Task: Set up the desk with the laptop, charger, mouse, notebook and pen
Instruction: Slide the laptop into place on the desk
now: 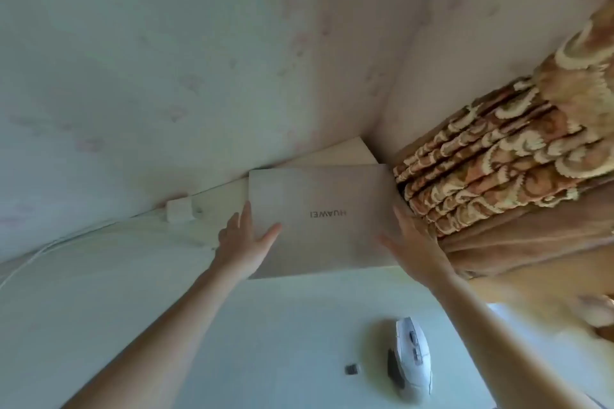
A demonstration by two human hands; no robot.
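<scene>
From the head view, the thing closest to the camera was a white computer mouse with grey buttons (413, 359), lying on the pale white desk top (199, 325). Just to its left sat a tiny dark square plug piece (352, 369), not touching the mouse.

Farther up the desk lay a flat, closed, silver-grey laptop with upside-down letters on its lid (325, 219). It sat near the back corner, where the two pale walls with faint pink flowers (166, 60) met. A thin pale board (345, 153) peeked out from behind the laptop.

The left hand (244, 244) held the laptop's left edge. Its thumb lay on top of the lid and its fingers reached along the side, a bit spread. The right hand (413, 244) was at the laptop's right edge, thumb pointing out over the lid, fingers straight. I could not tell if those fingers pressed the edge.

A white square charger block (179, 210) sat left of the laptop by the wall, with a white cord (43, 251) running off to the left.

A brown and cream patterned curtain (498, 169) hung to the right, right beside the laptop.
</scene>
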